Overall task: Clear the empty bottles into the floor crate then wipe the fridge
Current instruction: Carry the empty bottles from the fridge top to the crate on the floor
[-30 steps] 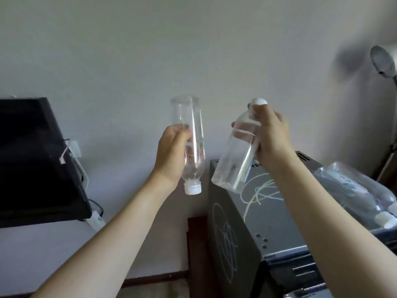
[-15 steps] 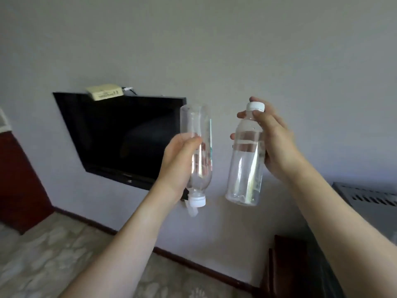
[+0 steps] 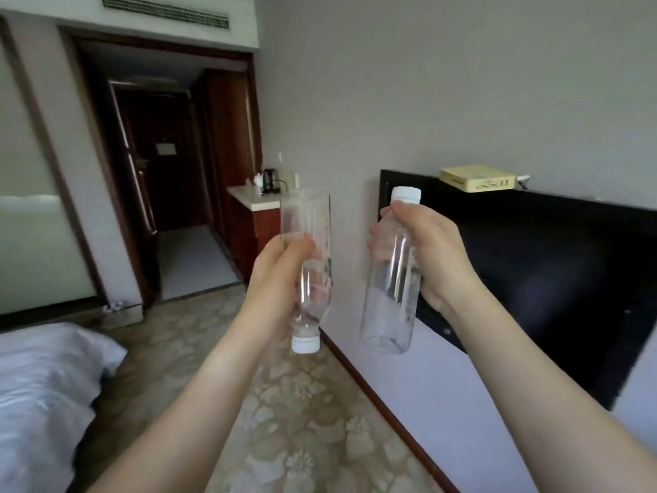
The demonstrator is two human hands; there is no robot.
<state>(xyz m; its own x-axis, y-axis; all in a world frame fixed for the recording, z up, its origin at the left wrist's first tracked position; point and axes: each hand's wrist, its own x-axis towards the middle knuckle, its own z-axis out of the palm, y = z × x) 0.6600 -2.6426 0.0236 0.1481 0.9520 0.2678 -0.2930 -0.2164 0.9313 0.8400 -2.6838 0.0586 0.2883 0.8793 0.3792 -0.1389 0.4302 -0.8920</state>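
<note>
My left hand (image 3: 279, 279) grips a clear empty plastic bottle (image 3: 313, 240) held upside down, its white cap pointing at the floor. My right hand (image 3: 435, 254) grips a second clear empty bottle (image 3: 389, 300) upright near its neck, white cap on top. Both bottles are held at chest height in front of me, a little apart. Neither the floor crate nor the fridge is in view.
A black wall-mounted TV (image 3: 540, 279) with a yellow box (image 3: 478, 177) on top is at the right. A bed with white bedding (image 3: 42, 393) sits at the lower left. Patterned carpet (image 3: 295, 421) runs toward a counter with a kettle (image 3: 270, 180) and a dark hallway door (image 3: 160, 154).
My view has swung left, from the fridge top with bottles past the TV to the hallway and bed. Both hands keep their bottles; the right bottle has turned from tilted to upright.
</note>
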